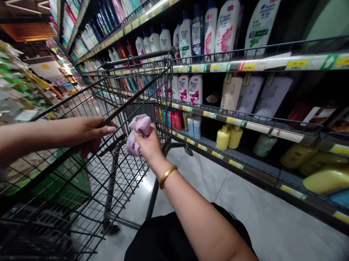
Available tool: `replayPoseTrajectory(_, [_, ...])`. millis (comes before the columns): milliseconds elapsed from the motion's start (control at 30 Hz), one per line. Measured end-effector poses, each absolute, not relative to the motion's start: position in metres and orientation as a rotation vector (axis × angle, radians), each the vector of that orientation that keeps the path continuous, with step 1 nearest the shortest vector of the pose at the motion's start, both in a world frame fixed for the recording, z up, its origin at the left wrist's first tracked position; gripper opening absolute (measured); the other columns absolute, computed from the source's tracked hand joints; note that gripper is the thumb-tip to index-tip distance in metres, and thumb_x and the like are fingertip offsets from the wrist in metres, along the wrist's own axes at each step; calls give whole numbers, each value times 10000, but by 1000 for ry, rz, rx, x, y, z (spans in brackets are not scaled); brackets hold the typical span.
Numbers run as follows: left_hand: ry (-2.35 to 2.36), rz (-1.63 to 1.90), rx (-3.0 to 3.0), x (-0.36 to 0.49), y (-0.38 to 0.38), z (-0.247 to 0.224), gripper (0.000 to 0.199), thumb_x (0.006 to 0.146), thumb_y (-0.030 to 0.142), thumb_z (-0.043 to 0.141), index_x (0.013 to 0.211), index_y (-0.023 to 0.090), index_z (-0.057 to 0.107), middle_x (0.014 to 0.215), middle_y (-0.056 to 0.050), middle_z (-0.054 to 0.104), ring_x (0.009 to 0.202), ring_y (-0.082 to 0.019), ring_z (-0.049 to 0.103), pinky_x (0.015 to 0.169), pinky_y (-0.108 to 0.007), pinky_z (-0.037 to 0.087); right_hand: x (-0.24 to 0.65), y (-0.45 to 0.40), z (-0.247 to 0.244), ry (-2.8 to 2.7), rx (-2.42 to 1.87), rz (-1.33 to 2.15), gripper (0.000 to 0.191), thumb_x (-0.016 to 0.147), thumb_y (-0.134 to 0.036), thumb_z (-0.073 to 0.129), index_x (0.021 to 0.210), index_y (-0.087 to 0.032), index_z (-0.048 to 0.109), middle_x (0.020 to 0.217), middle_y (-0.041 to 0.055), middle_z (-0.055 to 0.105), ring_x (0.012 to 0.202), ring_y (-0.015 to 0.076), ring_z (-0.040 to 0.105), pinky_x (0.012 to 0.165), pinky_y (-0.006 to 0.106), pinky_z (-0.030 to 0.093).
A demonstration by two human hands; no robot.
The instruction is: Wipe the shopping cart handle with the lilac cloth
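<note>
In the head view, my right hand [150, 144] is closed around a crumpled light purple cloth [139, 132], held beside the wire side of a dark metal shopping cart [134, 97]. A gold bangle [168, 177] circles my right wrist. My left hand [95, 132] reaches across from the left and rests on the cart's dark frame, its fingers wrapped over the bar and partly hidden behind it. Part of the cloth is covered by my right fingers.
Shelves [212, 67] of shampoo bottles run along the right and into the distance. Yellow bottles [223, 137] stand on the lowest shelf. Packaged goods [5, 75] are piled at the left. Below is a pale tiled floor [207, 175], with a cart wheel [188, 150] near the shelf base.
</note>
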State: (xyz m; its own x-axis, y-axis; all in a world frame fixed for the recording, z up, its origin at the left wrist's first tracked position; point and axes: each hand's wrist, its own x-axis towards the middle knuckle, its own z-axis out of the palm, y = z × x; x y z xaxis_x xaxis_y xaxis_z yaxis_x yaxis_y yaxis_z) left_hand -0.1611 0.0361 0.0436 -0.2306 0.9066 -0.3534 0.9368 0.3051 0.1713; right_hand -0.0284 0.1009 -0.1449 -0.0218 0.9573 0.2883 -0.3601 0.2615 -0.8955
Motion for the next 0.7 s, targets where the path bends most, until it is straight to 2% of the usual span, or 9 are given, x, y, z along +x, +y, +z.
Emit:
replayPoseTrajectory(100, [2252,-134,1826,-158,34,33,439,882,700,447,963,272,500,567,6,669,425,-216,598,468,-296,428,-23,88,-162,-1257,-970,1120,414,793,-195,741,1170,-225,572,1216,88,688,1192,240,646,1068,381,520])
replayPoseTrajectory(267, [2239,-153,1845,-150,40,35,338,928,611,404,934,275,444,561,9,670,427,-211,608,451,-283,408,-25,78,-187,-1374,-1231,1301,355,775,-146,727,1101,-198,597,1123,128,717,1094,305,690,983,431,553])
replayPoseTrajectory(433, [2255,-142,1897,-151,40,33,320,928,595,402,883,278,385,542,19,650,429,-222,616,480,-303,455,-25,72,-145,-1268,-881,1185,452,830,-229,734,1249,-232,566,1217,67,698,1114,218,681,1011,361,555])
replayPoseTrajectory(533, [2258,-108,1878,-153,44,30,298,933,571,371,895,276,394,551,16,644,430,-230,618,456,-307,432,-21,64,-122,-1349,-632,1022,439,836,-202,720,1247,-255,574,1236,46,677,1192,208,646,1059,357,538])
replayPoseTrajectory(600, [2286,-108,1864,-151,47,30,301,935,560,365,922,267,432,560,9,646,429,-227,619,451,-303,420,-18,60,-120,-1427,-571,920,434,829,-158,701,1235,-269,597,1259,47,650,1249,217,614,1100,369,515])
replayPoseTrajectory(700, [2324,-101,1845,-145,52,30,361,943,562,378,1024,237,514,554,10,644,423,-213,621,469,-290,430,-18,64,-140,-1546,-712,902,429,810,-101,652,1201,-274,636,1251,65,620,1169,236,641,1065,390,533])
